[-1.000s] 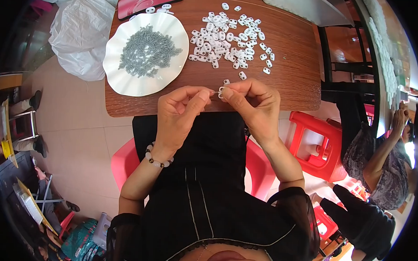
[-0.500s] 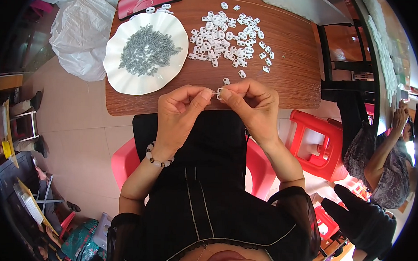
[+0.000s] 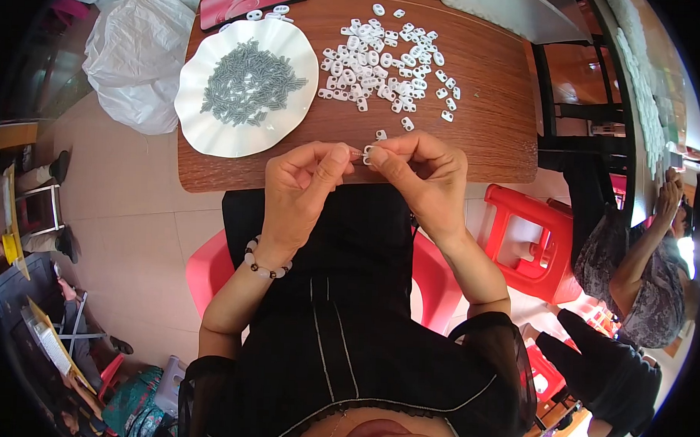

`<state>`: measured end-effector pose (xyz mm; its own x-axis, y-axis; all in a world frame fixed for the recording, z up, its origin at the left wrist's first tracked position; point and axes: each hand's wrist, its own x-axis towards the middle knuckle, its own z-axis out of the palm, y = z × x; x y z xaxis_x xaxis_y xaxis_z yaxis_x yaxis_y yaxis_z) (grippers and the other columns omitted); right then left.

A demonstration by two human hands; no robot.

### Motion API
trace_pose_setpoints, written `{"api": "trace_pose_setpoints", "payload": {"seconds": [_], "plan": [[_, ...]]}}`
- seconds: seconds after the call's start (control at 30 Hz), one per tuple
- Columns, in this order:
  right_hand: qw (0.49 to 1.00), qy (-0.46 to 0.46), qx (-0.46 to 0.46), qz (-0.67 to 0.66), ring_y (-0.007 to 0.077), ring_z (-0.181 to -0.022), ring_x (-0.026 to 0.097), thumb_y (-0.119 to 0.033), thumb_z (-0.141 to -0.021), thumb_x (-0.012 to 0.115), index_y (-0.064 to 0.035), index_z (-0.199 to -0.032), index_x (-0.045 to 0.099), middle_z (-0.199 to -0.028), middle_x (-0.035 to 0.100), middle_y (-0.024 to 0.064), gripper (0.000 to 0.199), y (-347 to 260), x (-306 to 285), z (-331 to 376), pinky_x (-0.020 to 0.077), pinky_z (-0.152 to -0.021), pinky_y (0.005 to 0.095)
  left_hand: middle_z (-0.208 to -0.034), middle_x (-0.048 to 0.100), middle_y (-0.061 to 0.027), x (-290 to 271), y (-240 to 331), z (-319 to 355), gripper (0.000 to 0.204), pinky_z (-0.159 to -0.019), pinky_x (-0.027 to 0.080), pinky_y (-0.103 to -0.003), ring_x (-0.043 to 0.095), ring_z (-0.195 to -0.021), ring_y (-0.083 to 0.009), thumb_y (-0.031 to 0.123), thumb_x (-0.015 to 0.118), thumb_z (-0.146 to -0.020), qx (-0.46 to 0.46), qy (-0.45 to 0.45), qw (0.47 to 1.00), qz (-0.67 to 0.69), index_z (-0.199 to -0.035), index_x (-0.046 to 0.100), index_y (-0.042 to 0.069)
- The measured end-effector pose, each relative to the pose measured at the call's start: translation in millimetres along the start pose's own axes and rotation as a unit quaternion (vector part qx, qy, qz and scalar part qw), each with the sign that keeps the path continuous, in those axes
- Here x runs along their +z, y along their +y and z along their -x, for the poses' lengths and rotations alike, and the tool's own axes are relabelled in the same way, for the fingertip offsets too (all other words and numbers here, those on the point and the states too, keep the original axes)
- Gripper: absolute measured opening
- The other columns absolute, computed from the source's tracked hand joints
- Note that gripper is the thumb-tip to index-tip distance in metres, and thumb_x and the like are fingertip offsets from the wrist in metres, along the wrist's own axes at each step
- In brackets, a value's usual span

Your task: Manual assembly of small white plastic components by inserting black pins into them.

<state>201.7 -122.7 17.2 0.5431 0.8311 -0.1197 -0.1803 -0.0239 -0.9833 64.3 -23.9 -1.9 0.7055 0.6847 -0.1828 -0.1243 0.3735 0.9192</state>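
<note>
1. The left hand (image 3: 301, 187) is nearly closed: thumb and index finger pinch a thin, coil-like piece (image 3: 357, 153), while its other fingers curl loosely. The piece is too small for telling its material.
2. The right hand (image 3: 428, 183) is closed at the fingertips, with thumb and index finger holding a white piece (image 3: 368, 155) by its right side. This piece looks smooth and has an opening. The thin piece meets it, or nearly so; I cannot tell which.
3. Both held pieces are above the near edge of the table (image 3: 484, 138), which has brown wood grain.
4. Beyond the hands lie many white pieces (image 3: 373, 59), oval or rounded, flat, with holes, heaped loosely.
5. To the left, a glossy white plate (image 3: 214, 140) with wavy rim carries a heap of grey, ridged little cylinders (image 3: 250, 84).
6. Behind the plate lies a shiny pink phone (image 3: 246, 5); beside the table is a crumpled, thin plastic bag (image 3: 136, 65).
7. Round beads, pale and dark, form the bracelet (image 3: 265, 272) on the left wrist.
</note>
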Motion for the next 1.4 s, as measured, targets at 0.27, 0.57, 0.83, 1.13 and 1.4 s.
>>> {"api": "trace_pose_setpoints", "payload": {"seconds": [0.27, 0.57, 0.83, 1.13, 1.4], "plan": [[1.000, -0.005, 0.000, -0.011, 0.0059, -0.073, 0.062, -0.002, -0.085, 0.066, 0.0034, -0.090, 0.065, -0.082, 0.068, 0.0048, 0.007, -0.2, 1.6, 0.5, 0.0492, -0.066, 0.0183, -0.082, 0.065, -0.0033, 4.0, -1.1, -1.4, 0.019, -0.066, 0.045, -0.019, 0.057, -0.076, -0.0048, 0.014, 0.063, -0.090, 0.022, -0.018, 1.000, 0.000, -0.095, 0.067, -0.004], [1.000, -0.014, 0.000, -0.024, 0.0078, -0.075, 0.063, -0.001, -0.086, 0.065, 0.0047, -0.090, 0.064, -0.081, 0.068, 0.0062, 0.007, 0.0, 0.9, 1.4, 0.0513, -0.067, 0.0199, -0.073, 0.062, -0.0015, 7.4, -4.1, -3.5, 0.018, -0.061, 0.042, -0.019, 0.052, -0.067, -0.0044, 0.014, 0.064, -0.089, 0.023, -0.002, 0.999, -0.023, -0.089, 0.069, -0.003], [1.000, -0.011, -0.004, -0.007, 0.0091, -0.074, 0.064, 0.000, -0.087, 0.063, 0.0055, -0.089, 0.063, -0.081, 0.068, 0.0076, 0.006, 3.2, 1.1, 0.9, 0.0524, -0.068, 0.0211, -0.071, 0.061, -0.0018, 8.4, -9.9, -2.1, 0.016, -0.058, 0.039, -0.019, 0.050, -0.064, -0.0049, 0.013, 0.065, -0.089, 0.030, 0.018, 0.999, -0.024, -0.089, 0.070, -0.003], [0.997, -0.005, 0.003, -0.077, 0.0092, -0.076, 0.064, -0.001, -0.087, 0.064, 0.0051, -0.090, 0.063, -0.081, 0.068, 0.0073, 0.007, -0.5, 2.9, -0.6, 0.0522, -0.068, 0.0210, -0.076, 0.065, -0.0033, 8.9, -9.3, 0.4, 0.021, -0.058, 0.040, -0.020, 0.050, -0.064, -0.0056, 0.018, 0.063, -0.090, -0.031, 0.016, 0.997, 0.073, -0.094, 0.070, -0.001], [1.000, 0.014, -0.003, 0.004, 0.0083, -0.074, 0.062, -0.001, -0.086, 0.064, 0.0039, -0.090, 0.065, -0.081, 0.067, 0.0065, 0.007, -4.4, -7.8, 1.2, 0.0508, -0.069, 0.0212, -0.080, 0.064, -0.0032, 2.8, -1.0, -3.4, 0.022, -0.061, 0.040, -0.019, 0.049, -0.065, -0.0055, 0.016, 0.058, -0.092, -0.027, 0.013, 0.999, 0.046, -0.101, 0.068, -0.001]]}}
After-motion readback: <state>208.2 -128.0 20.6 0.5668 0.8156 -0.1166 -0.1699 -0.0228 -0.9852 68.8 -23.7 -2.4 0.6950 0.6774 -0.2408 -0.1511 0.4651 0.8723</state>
